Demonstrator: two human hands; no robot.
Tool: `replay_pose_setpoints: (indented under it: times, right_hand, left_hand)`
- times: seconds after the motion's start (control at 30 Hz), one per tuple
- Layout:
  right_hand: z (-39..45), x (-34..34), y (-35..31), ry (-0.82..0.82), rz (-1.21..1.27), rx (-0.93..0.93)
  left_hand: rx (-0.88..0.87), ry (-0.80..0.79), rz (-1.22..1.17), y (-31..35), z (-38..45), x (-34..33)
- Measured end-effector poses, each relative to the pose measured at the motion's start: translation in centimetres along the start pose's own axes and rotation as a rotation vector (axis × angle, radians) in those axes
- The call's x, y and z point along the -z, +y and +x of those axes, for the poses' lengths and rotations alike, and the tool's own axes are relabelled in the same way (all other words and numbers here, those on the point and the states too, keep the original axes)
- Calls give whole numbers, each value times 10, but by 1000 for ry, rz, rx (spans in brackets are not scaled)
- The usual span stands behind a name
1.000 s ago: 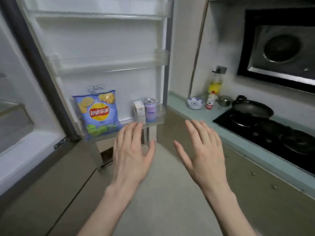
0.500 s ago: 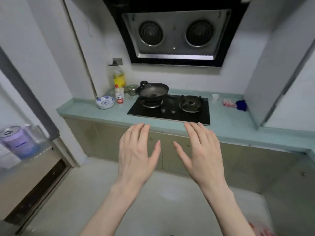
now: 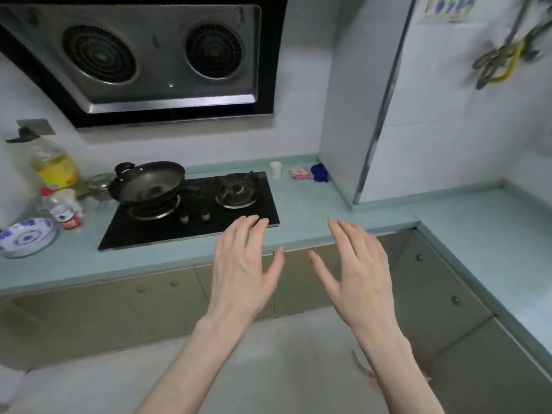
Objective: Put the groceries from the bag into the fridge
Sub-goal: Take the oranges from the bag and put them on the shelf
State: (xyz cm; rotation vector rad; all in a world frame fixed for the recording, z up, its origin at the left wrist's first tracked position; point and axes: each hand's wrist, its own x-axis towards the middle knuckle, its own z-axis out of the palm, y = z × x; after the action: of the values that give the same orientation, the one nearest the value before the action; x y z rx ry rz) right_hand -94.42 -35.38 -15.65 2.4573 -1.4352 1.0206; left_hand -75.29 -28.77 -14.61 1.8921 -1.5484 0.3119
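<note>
My left hand (image 3: 245, 267) and my right hand (image 3: 355, 270) hover side by side in front of me, palms down, fingers spread, holding nothing. They are above the floor, in front of the pale green counter (image 3: 298, 204). The fridge is out of view. A reddish, partly hidden thing (image 3: 366, 373) lies on the floor beside my right forearm; I cannot tell whether it is the bag.
A black hob (image 3: 194, 210) with a wok (image 3: 148, 182) sits in the counter under an extractor hood (image 3: 143, 55). Oil bottle (image 3: 55, 165), small bottle (image 3: 64, 209) and patterned bowl (image 3: 25, 237) stand at left. Cup (image 3: 276, 169) and blue cloth (image 3: 319, 172) lie near the corner. Cabinets (image 3: 149, 306) run below.
My view has swung right, away from the open fridge door with the crisps and can, to the hob and the counter corner. Both hands stay open and empty.
</note>
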Motion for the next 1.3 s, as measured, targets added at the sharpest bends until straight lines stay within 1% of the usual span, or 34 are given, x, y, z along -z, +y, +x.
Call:
replay_pose_setpoints:
  times: [0.2,0.37,0.47,0.63,0.73,0.93,1.1,1.3]
  right_hand:
    - [16,-16,40,1,-79,-154]
    - [8,-13,76,-1,-164,-296]
    - [0,-8,93,0,-200,-361]
    - [-25,-1,132,2,-254,-495]
    - [-44,-2,158,-1,-263,-566]
    - [-83,-13,223,-74,-257,-687]
    - [-111,-40,276,-133,-205,-717]
    - [-141,-98,337,-232,-102,-752]
  left_hand:
    - [-135,-81,-134,14,48,-60]
    - [-248,-186,-227,40,65,-109]
    - [-287,-222,-276,58,71,-130]
    - [-311,-344,-326,85,67,-170]
    - [-339,-357,-353,94,62,-198]
    - [-347,-390,-367,122,49,-258]
    - [-338,-479,-346,147,29,-312]
    - [-304,-570,-358,169,1,-395]
